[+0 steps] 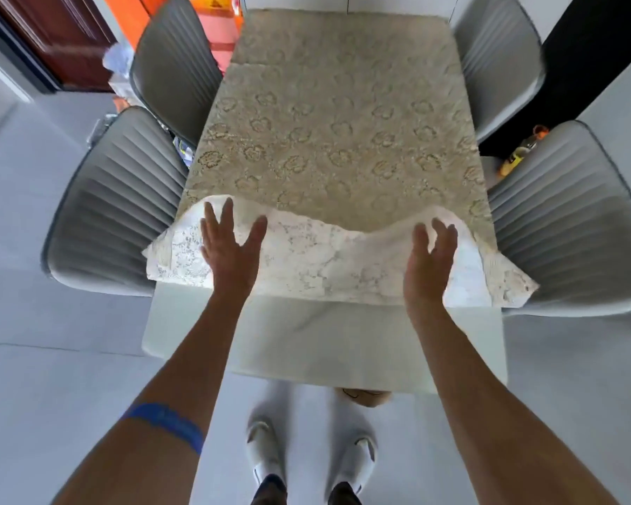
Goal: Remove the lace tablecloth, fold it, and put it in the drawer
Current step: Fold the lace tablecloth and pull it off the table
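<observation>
A cream lace tablecloth [336,133] with a flower pattern covers most of a long white table [325,344]. Its near end is folded back over itself, showing the paler underside and leaving the near strip of the tabletop bare. My left hand [228,246] lies flat on the left part of this folded flap, fingers spread and straight. My right hand [430,260] is on the right part of the flap, fingers loosely bent over a raised hump of cloth. No drawer is in view.
Grey ribbed chairs stand along both long sides: two on the left [113,213] [175,63] and two on the right [576,220] [499,56]. A dark wooden door [59,34] is at the far left. My white shoes [266,457] stand on grey floor tiles at the table's near end.
</observation>
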Motion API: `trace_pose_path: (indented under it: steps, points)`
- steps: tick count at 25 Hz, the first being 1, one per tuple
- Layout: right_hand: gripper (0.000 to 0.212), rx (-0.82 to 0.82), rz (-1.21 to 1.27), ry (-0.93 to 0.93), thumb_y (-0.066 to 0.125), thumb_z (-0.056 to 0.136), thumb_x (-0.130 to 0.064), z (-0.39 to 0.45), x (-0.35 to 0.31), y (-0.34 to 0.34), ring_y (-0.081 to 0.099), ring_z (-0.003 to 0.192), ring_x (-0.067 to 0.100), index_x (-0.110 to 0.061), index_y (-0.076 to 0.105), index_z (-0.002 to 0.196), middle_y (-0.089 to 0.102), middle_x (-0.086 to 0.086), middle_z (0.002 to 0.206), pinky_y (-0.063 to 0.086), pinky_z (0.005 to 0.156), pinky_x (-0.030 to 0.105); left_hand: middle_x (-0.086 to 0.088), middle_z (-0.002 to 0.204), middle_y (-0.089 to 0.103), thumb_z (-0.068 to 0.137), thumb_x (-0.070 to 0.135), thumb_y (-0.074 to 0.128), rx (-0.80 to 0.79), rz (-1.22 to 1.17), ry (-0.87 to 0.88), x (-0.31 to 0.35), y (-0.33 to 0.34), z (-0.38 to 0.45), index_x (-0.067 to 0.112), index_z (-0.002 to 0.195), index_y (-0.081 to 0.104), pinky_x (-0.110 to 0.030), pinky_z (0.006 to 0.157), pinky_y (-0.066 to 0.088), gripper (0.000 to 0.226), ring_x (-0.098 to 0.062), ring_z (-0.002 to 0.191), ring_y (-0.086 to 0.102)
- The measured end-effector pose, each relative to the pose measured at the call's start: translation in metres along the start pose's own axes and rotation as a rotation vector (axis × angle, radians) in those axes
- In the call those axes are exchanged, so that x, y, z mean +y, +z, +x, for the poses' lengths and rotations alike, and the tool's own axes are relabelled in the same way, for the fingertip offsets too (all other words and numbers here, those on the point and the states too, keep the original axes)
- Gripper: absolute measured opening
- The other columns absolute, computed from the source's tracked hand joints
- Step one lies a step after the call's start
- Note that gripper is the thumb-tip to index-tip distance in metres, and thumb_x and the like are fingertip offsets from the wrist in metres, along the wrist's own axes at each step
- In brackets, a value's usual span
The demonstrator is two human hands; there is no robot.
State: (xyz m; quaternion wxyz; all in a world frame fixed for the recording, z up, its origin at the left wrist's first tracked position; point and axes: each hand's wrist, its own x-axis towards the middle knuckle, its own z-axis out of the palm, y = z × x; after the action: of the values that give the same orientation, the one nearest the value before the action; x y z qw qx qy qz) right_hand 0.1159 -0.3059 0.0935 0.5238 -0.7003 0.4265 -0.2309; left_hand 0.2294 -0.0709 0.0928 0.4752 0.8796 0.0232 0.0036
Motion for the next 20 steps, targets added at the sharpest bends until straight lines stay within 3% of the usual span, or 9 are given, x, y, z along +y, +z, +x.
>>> trace_pose_path:
  steps: [1,3,9,11,13,16,18,20]
  points:
    - [0.051,-0.100,-0.190,-0.075,0.052,0.098,-0.040,0.011,0.004,0.005,0.020,0.148,0.021,-0.018,0.044,0.142,0.024,0.006,0.161,0.018,0.115,0.038,-0.002,0.164,0.016,0.091,0.050,0.059,-0.102,0.172,0.003,-0.005,0.004,0.009,0.026,0.152,0.026,-0.050,0.118,0.005,0.074,-0.022,0.151,0.007]
    - [0.063,-0.207,-0.507,-0.199,0.057,0.093,-0.037,0.006,0.023,0.006,0.018,0.148,0.029,-0.017,0.034,0.149,0.021,0.009,0.162,0.019,0.117,0.048,-0.001,0.164,0.010,0.092,0.045,0.057,-0.232,0.466,0.054,-0.026,0.008,-0.003,0.028,0.154,0.019,-0.054,0.118,-0.001,0.075,-0.022,0.151,0.003]
    - [0.066,-0.572,-1.019,-0.274,0.058,0.084,-0.020,-0.043,0.107,0.004,0.030,0.142,0.031,-0.020,0.037,0.146,0.029,0.007,0.159,0.034,0.111,0.043,-0.002,0.160,0.022,0.090,0.030,0.053,-0.528,0.861,0.137,-0.100,0.023,-0.068,0.023,0.150,0.027,-0.050,0.120,0.008,0.065,-0.022,0.148,0.016]
    - [0.058,-0.582,-1.158,-0.362,0.057,0.082,-0.015,-0.043,0.117,0.016,0.044,0.129,0.030,-0.019,0.043,0.139,0.041,0.006,0.149,0.042,0.100,0.041,-0.003,0.158,0.026,0.088,0.025,0.053,-0.542,0.918,0.246,-0.110,0.031,-0.054,0.024,0.149,0.027,-0.048,0.119,0.013,0.067,-0.023,0.144,0.024]
    - [0.044,-0.515,-1.271,-0.432,0.057,0.080,-0.010,-0.040,0.122,0.033,0.056,0.107,0.033,-0.012,0.054,0.124,0.056,0.011,0.126,0.047,0.087,0.043,-0.005,0.156,0.030,0.084,0.020,0.055,-0.549,0.967,0.386,-0.120,0.043,-0.037,0.024,0.151,0.025,-0.048,0.117,0.020,0.073,-0.027,0.139,0.033]
    - [0.024,-0.418,-1.341,-0.520,0.066,0.074,-0.004,-0.033,0.120,0.054,0.062,0.077,0.035,-0.005,0.065,0.098,0.065,0.015,0.090,0.049,0.072,0.043,-0.012,0.134,0.051,0.082,0.013,0.058,-0.572,0.998,0.558,-0.127,0.057,-0.014,0.014,0.138,0.046,-0.046,0.104,0.037,0.057,-0.034,0.117,0.052]
    - [0.018,-0.427,-1.370,-0.515,0.072,0.068,-0.004,-0.030,0.117,0.058,0.064,0.065,0.032,-0.005,0.067,0.086,0.067,0.013,0.076,0.050,0.068,0.041,-0.010,0.120,0.059,0.085,0.011,0.053,-0.642,1.016,0.580,-0.124,0.058,-0.003,0.012,0.124,0.055,-0.041,0.103,0.035,0.039,-0.032,0.107,0.056]
    - [0.020,-0.444,-1.380,-0.494,0.078,0.060,-0.002,-0.038,0.117,0.048,0.063,0.056,0.030,-0.007,0.067,0.076,0.066,0.011,0.067,0.050,0.064,0.040,-0.005,0.115,0.061,0.086,0.011,0.049,-0.756,1.016,0.549,-0.115,0.055,-0.005,0.016,0.120,0.057,-0.038,0.106,0.029,0.035,-0.027,0.108,0.057]
